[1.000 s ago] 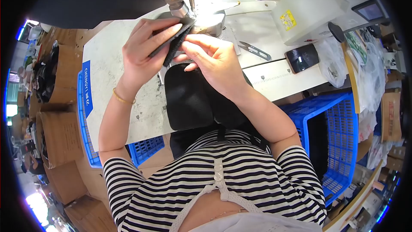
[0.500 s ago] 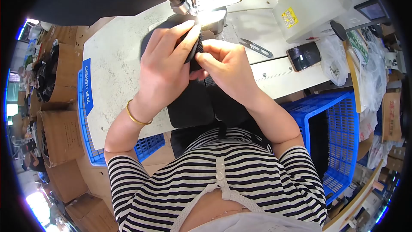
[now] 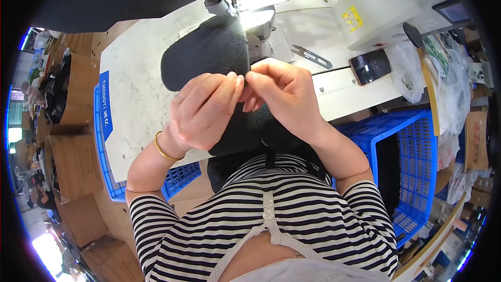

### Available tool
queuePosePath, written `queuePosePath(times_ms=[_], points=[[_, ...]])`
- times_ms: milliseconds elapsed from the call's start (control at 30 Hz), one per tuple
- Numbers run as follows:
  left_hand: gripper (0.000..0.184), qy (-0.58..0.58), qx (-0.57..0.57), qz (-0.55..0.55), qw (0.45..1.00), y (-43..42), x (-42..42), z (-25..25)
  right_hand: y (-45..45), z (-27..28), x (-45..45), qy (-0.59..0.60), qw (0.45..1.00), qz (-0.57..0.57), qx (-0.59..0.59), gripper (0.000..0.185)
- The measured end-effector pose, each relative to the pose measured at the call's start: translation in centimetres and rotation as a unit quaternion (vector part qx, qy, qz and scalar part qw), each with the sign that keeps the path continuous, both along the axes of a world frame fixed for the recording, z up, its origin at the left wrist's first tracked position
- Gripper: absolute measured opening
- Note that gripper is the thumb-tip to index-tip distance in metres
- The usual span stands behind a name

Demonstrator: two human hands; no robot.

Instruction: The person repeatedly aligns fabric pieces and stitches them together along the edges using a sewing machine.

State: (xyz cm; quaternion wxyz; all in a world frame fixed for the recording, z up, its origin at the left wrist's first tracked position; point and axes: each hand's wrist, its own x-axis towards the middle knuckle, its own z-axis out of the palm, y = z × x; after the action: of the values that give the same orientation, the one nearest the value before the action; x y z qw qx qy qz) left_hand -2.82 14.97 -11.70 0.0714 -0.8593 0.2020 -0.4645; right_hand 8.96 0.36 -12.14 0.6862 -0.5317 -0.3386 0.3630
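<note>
A black padded fabric piece (image 3: pixel 203 49) with a rounded left end lies on the white machine bed (image 3: pixel 133 73), its far end beneath the sewing machine's needle and presser area (image 3: pixel 229 4). My left hand (image 3: pixel 204 108), with a gold bangle at the wrist, pinches the piece's near right edge. My right hand (image 3: pixel 287 94) pinches the same edge just beside it, the fingertips of both hands nearly touching. Below the hands, more black fabric (image 3: pixel 237 133) hangs toward my lap. What exactly sits between the fingertips is partly hidden.
Thread snips (image 3: pixel 311 56) and a phone (image 3: pixel 370 67) lie right of the needle. A clear plastic bag (image 3: pixel 407 73) is beyond the phone. Blue crates stand at right (image 3: pixel 368 138) and under the bed's left side (image 3: pixel 117 190). Cardboard boxes (image 3: pixel 75 169) line the left.
Both hands have come down toward me along the fabric edge, the left one off the piece's top. The black piece now lies flatter, with its rounded left end uncovered.
</note>
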Motion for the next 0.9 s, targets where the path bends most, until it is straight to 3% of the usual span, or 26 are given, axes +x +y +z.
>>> queuePosePath(times_ms=[67, 300, 433, 600, 900], points=[[0.035, 0.015, 0.017, 0.015, 1.000, -0.2, -0.1, -0.1, 0.2, 0.0, -0.3, -0.039, 0.999, -0.026, -0.017, 0.015], [0.030, -0.018, 0.015, 0.113, 0.993, -0.2, 0.5, -0.4, 0.5, 0.1, -0.1, 0.007, 0.998, -0.054, 0.009, 0.014], [0.033, 0.008, -0.074, 0.107, 0.992, -0.7, 1.3, -0.7, 1.3, 0.4, 0.7, -0.005, 0.998, -0.063, 0.017, 0.018], [0.035, -0.053, -0.016, 0.089, 0.994, 1.4, 2.4, -1.0, 2.7, 0.2, 1.4, -0.015, 0.997, -0.064, 0.037, 0.019], [0.036, -0.057, 0.017, 0.090, 0.994, 3.4, 3.7, -0.4, 4.1, -0.5, 1.8, 0.010, 0.994, -0.064, 0.083, 0.017]])
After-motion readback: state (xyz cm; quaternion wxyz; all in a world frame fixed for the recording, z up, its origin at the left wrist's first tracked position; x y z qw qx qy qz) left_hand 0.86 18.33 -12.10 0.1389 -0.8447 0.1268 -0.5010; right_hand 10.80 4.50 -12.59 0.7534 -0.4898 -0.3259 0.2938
